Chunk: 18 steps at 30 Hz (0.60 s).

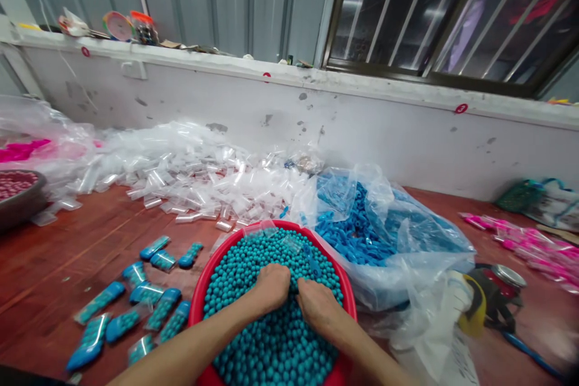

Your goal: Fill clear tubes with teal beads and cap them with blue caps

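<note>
Both of my hands are over a red basin full of teal beads. My left hand is closed, its knuckles up, at the middle of the beads. Close beside it on the right, my right hand is also closed, the fingertips of both turned toward each other. What they grip, if anything, is hidden. Just behind the right hand, a blue plastic piece lies on the beads. A small clear sleeve rests near it, and another clear sleeve lies over the far rim.
Filled packs of teal beads lie left of the basin. Behind is a heap of clear sleeves. At right stand a bag of blue pieces, a tape dispenser and pink packs. A bowl of pink beads sits far left.
</note>
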Each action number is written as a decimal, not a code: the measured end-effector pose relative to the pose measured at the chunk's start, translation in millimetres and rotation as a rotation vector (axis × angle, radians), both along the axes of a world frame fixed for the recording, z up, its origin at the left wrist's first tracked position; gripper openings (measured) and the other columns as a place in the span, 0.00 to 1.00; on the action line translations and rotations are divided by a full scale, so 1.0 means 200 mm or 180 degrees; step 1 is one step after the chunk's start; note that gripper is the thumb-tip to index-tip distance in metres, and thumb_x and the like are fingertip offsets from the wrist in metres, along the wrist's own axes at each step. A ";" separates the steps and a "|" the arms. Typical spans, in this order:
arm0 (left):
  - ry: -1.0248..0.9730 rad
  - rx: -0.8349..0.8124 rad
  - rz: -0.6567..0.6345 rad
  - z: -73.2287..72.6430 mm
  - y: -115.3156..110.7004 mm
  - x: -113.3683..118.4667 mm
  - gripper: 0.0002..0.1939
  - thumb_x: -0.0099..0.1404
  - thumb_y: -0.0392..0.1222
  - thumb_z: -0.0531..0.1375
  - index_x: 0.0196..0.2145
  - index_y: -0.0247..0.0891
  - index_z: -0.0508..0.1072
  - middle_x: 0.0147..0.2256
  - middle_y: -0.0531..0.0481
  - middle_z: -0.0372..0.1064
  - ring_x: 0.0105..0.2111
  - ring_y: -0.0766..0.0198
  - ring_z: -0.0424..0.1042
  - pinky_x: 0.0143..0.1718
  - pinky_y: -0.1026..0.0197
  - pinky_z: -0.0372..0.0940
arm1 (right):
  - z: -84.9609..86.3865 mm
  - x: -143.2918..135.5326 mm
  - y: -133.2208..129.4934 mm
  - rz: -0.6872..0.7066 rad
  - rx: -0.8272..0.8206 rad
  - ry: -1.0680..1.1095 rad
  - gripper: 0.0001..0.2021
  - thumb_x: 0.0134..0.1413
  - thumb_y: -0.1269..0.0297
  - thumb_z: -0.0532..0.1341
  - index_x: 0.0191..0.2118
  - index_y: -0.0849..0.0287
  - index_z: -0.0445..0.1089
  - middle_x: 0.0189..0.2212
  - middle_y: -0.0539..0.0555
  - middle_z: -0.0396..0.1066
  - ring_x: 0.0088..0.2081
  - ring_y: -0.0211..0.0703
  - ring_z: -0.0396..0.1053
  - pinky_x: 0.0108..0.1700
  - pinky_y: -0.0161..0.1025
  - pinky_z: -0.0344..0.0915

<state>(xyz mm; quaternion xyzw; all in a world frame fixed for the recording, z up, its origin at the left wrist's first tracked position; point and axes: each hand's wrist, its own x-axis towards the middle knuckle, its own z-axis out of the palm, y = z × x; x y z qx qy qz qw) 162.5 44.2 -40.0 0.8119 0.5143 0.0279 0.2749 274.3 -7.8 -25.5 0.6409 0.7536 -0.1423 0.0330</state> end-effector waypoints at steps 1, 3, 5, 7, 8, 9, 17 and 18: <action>0.0042 0.0000 0.0016 -0.01 0.01 0.01 0.09 0.52 0.30 0.52 0.29 0.32 0.71 0.36 0.33 0.69 0.42 0.44 0.66 0.43 0.47 0.57 | -0.01 0.00 0.00 0.0031 0.0002 0.0087 0.12 0.52 0.74 0.49 0.41 0.64 0.65 0.38 0.62 0.71 0.39 0.48 0.69 0.38 0.38 0.62; 0.0080 -0.0026 0.0036 -0.01 0.03 0.01 0.10 0.50 0.30 0.53 0.30 0.33 0.71 0.36 0.35 0.70 0.41 0.46 0.67 0.42 0.50 0.58 | -0.03 0.01 0.00 0.0111 0.0023 0.0271 0.13 0.51 0.74 0.49 0.42 0.64 0.64 0.39 0.60 0.70 0.42 0.45 0.68 0.40 0.36 0.61; 0.0031 -0.0129 -0.0009 -0.01 0.03 -0.02 0.11 0.47 0.29 0.55 0.31 0.35 0.70 0.35 0.40 0.71 0.39 0.50 0.68 0.39 0.56 0.61 | -0.02 0.05 0.00 0.0275 0.0060 0.0495 0.13 0.52 0.71 0.51 0.43 0.62 0.64 0.40 0.57 0.70 0.43 0.43 0.66 0.42 0.34 0.60; -0.0089 -0.0243 -0.0065 -0.02 0.03 -0.07 0.14 0.45 0.30 0.56 0.33 0.36 0.69 0.33 0.45 0.71 0.35 0.55 0.69 0.34 0.62 0.61 | 0.02 0.09 -0.01 0.0357 0.0232 0.0651 0.13 0.53 0.69 0.50 0.44 0.59 0.64 0.40 0.55 0.69 0.43 0.42 0.66 0.43 0.34 0.59; -0.0162 -0.0288 -0.0076 -0.02 0.03 -0.09 0.15 0.46 0.31 0.56 0.35 0.36 0.69 0.33 0.47 0.72 0.34 0.57 0.69 0.31 0.64 0.61 | 0.05 0.12 0.00 0.0340 0.0351 0.0635 0.14 0.54 0.70 0.50 0.46 0.57 0.64 0.40 0.54 0.69 0.42 0.42 0.66 0.42 0.34 0.59; -0.0228 -0.0324 -0.0069 -0.02 0.03 -0.11 0.16 0.46 0.32 0.56 0.37 0.36 0.68 0.32 0.48 0.71 0.32 0.59 0.69 0.29 0.65 0.61 | 0.07 0.15 0.01 0.0263 0.0494 0.0531 0.15 0.54 0.71 0.49 0.47 0.55 0.63 0.40 0.54 0.68 0.41 0.42 0.67 0.40 0.34 0.59; -0.0223 -0.0247 0.0143 -0.03 0.04 -0.04 0.07 0.48 0.34 0.55 0.27 0.36 0.70 0.30 0.48 0.71 0.34 0.58 0.69 0.33 0.63 0.59 | 0.08 0.25 0.14 0.0805 0.0760 -0.0749 0.16 0.57 0.72 0.47 0.48 0.53 0.61 0.35 0.54 0.68 0.30 0.43 0.68 0.25 0.35 0.56; -0.0211 -0.0229 0.0122 -0.03 0.03 -0.03 0.07 0.48 0.34 0.55 0.26 0.36 0.71 0.31 0.47 0.71 0.35 0.57 0.69 0.34 0.62 0.59 | 0.07 0.25 0.15 0.0816 0.0755 -0.0794 0.15 0.57 0.72 0.47 0.47 0.54 0.62 0.35 0.54 0.68 0.30 0.43 0.68 0.25 0.35 0.56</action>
